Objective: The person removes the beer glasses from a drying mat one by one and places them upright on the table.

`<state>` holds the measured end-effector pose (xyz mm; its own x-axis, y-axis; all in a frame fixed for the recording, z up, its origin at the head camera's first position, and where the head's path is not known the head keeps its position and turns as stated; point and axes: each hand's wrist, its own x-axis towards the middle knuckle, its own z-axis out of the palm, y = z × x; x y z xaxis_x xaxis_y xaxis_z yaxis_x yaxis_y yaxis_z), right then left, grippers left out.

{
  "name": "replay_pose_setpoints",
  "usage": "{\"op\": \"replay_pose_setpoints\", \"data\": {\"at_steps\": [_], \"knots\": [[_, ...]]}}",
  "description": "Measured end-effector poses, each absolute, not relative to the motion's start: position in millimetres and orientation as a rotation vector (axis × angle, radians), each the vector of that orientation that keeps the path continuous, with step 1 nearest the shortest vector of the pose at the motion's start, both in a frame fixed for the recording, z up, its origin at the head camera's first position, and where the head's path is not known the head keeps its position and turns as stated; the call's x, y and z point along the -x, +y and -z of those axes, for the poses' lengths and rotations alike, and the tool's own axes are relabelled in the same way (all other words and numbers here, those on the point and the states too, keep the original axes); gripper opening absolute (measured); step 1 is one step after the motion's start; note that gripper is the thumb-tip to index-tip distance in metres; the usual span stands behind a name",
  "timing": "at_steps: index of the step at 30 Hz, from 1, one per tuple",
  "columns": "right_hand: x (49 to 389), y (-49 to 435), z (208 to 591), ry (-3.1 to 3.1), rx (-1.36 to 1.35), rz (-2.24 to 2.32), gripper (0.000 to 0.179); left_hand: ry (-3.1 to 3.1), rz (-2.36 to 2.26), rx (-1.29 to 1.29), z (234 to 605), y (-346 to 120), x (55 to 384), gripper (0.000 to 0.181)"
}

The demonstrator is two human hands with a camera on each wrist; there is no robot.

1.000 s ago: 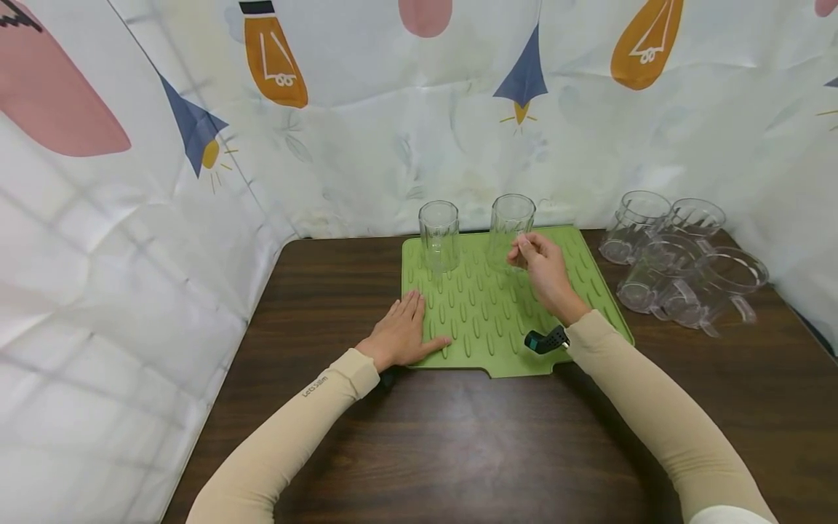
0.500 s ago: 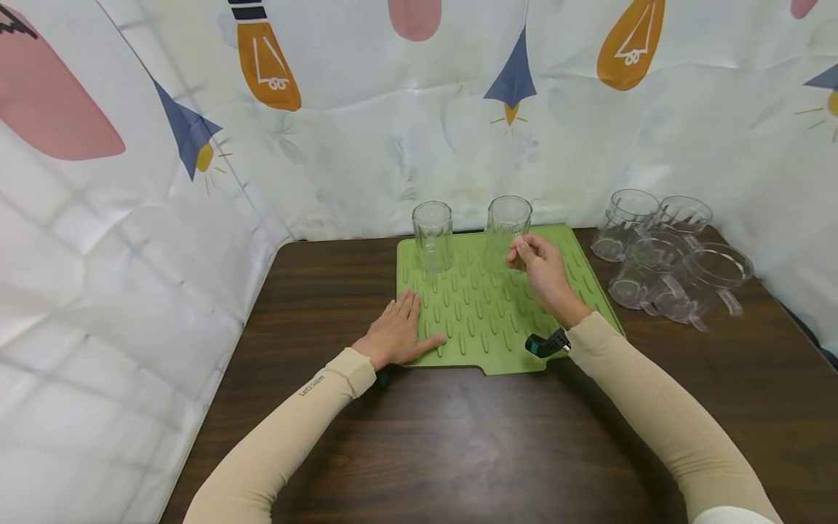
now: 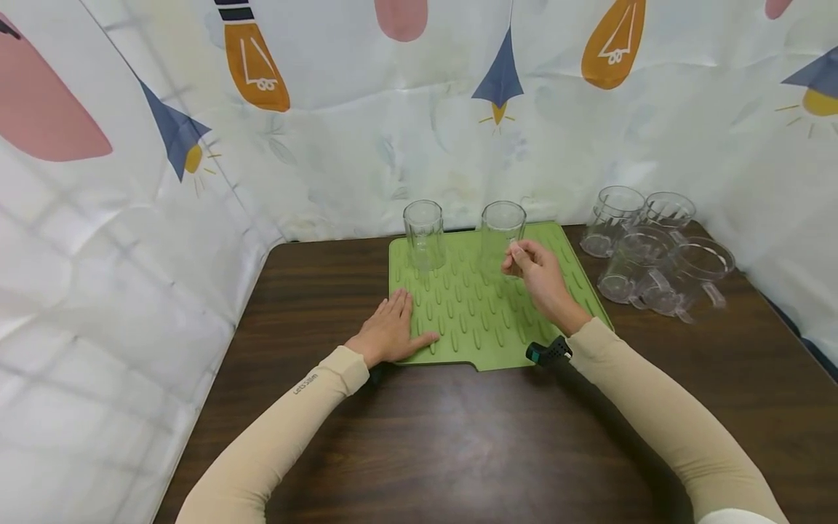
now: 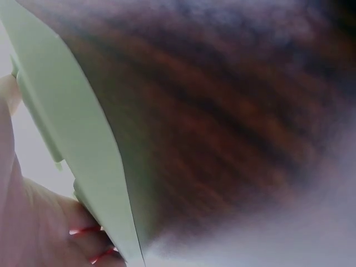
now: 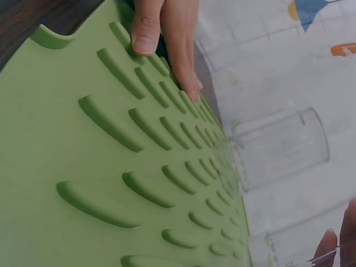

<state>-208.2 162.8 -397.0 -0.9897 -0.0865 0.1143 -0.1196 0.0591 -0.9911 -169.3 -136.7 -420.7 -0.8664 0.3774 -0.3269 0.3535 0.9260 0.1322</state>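
Note:
My left hand [image 3: 389, 331] rests flat on the left front part of a green ridged mat [image 3: 458, 342], fingers straight and thumb spread; in the left wrist view, part of this hand [image 4: 44, 222] shows beside the mat's edge [image 4: 83, 122]. With thumb and fingers my right hand [image 3: 543, 280] pinches the handle side of a clear glass mug [image 3: 495, 236] at the mat's back middle. Left of it, another clear mug [image 3: 424, 236] stands on the mat, untouched. The right wrist view catches only fingertips [image 5: 349, 236] of the right hand near the held mug [image 5: 292, 236].
Several more clear glass mugs [image 3: 638, 258] stand grouped on the brown wooden table [image 3: 425, 437], right of the mat. A printed white cloth [image 3: 366, 145] hangs behind and at both sides. A black band [image 3: 548, 351] hangs below the right wrist.
The head view has shifted slightly to the right. My right hand and its mug have come slightly down and toward me relative to the mat. My left hand stays put on the mat.

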Motion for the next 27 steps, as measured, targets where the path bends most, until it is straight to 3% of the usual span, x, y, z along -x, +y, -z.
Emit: {"op": "replay_pose_setpoints", "data": {"at_steps": [27], "knots": [[175,178,390,-2.257,-0.291,-2.109,0.025,2.736,-0.072,-0.545,422,-137,173,0.102]]}}
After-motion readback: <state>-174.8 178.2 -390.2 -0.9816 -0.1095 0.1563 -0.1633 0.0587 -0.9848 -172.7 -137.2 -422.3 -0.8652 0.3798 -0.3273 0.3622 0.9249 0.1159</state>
